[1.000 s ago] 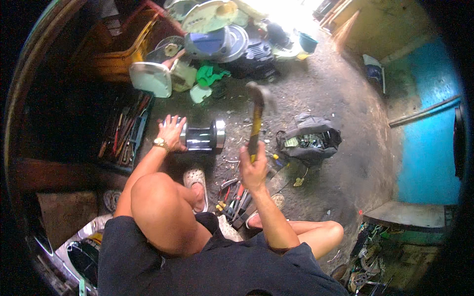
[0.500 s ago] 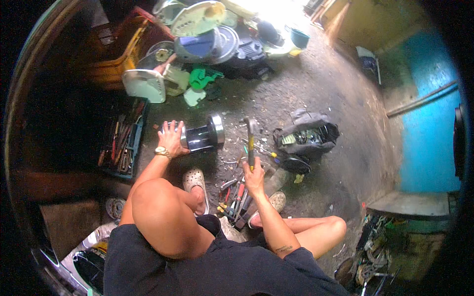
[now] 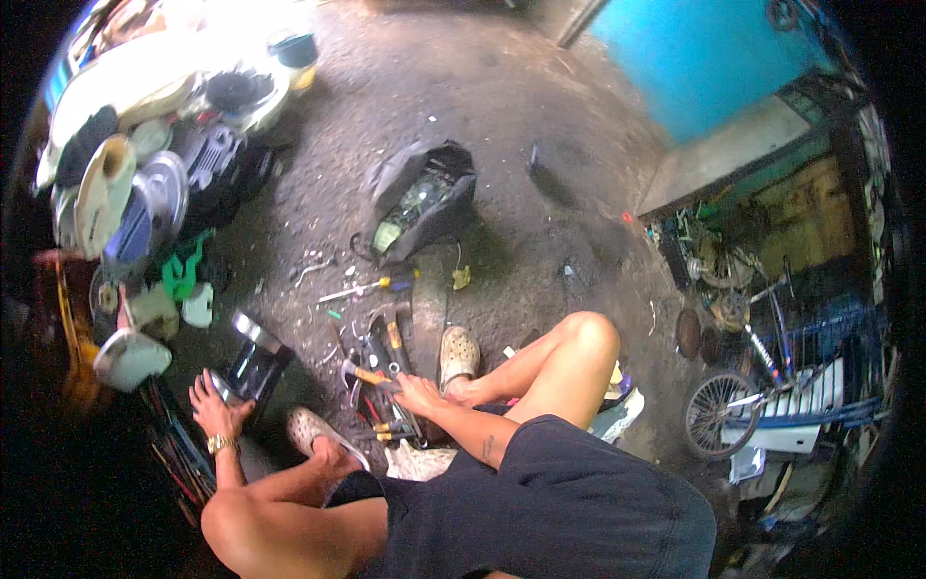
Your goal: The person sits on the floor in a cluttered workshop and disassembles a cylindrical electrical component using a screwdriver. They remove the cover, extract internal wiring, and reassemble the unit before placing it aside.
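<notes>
A black cylinder with shiny chrome ends (image 3: pixel 258 359) lies on its side on the floor at my left. My left hand (image 3: pixel 222 413) grips its near end, thumb and fingers spread around the chrome rim. Between my feet, my right hand (image 3: pixel 422 394) is closed around the dark end of a hammer (image 3: pixel 365 373) with a yellowish handle, its head pointing left. Just beyond it a second hammer (image 3: pixel 394 333) rests among several hand tools (image 3: pixel 371 410). My fingers partly hide the grip. A screwdriver (image 3: pixel 371 286) with a yellow and blue handle lies farther off.
An open dark bag (image 3: pixel 424 198) of small parts stands ahead. Fan parts and plastic pieces (image 3: pixel 145 207) are heaped at the far left, with a green piece (image 3: pixel 183 268) beside them. On the right are a bicycle (image 3: pixel 723 415) and a blue wall panel (image 3: pixel 666 63).
My view has swung to the right. My right hand, which held a hammer upright out in front, is now lower, among the tools between my feet. My left hand stays on the cylinder.
</notes>
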The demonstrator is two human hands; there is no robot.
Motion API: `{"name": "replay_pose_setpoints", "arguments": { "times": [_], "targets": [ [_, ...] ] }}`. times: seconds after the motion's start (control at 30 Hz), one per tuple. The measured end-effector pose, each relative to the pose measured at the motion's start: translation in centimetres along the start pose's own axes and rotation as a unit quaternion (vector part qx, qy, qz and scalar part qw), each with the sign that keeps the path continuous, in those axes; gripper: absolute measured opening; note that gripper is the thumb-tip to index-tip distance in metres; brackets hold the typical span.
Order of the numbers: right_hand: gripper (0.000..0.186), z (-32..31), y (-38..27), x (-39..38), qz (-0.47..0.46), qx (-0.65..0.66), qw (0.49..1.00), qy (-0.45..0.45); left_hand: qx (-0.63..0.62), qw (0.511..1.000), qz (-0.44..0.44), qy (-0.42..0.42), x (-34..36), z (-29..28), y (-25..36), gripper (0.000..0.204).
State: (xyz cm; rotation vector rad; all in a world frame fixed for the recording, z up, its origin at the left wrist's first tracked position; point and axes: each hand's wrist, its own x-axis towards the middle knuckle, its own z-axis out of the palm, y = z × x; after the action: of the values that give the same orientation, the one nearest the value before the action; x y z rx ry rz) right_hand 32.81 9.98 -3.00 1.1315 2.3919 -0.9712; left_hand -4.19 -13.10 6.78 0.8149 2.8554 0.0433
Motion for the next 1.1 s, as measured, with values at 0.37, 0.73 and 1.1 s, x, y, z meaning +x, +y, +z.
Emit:
{"name": "replay_pose_setpoints", "arguments": {
  "times": [0.37, 0.73, 1.1],
  "targets": [
    [0.034, -6.2, -1.9, 6.8, -0.023, -0.046, 0.997, -0.060, 0.030, 0.994, -0.076, -0.077, 0.8, -0.5, -0.3, 0.131],
    [0.033, -23.5, -2.4, 11.3, -0.044, -0.157, 0.984, 0.070, 0.073, 0.997, 0.005, 0.036, 2.4, 6.5, -5.7, 0.060],
    [0.040, -22.6, -10.4, 9.0, -0.081, -0.178, 0.981, -0.002, -0.054, 0.998, -0.020, -0.017, 0.5, 2.9, -3.6, 0.092]
  ]
}}
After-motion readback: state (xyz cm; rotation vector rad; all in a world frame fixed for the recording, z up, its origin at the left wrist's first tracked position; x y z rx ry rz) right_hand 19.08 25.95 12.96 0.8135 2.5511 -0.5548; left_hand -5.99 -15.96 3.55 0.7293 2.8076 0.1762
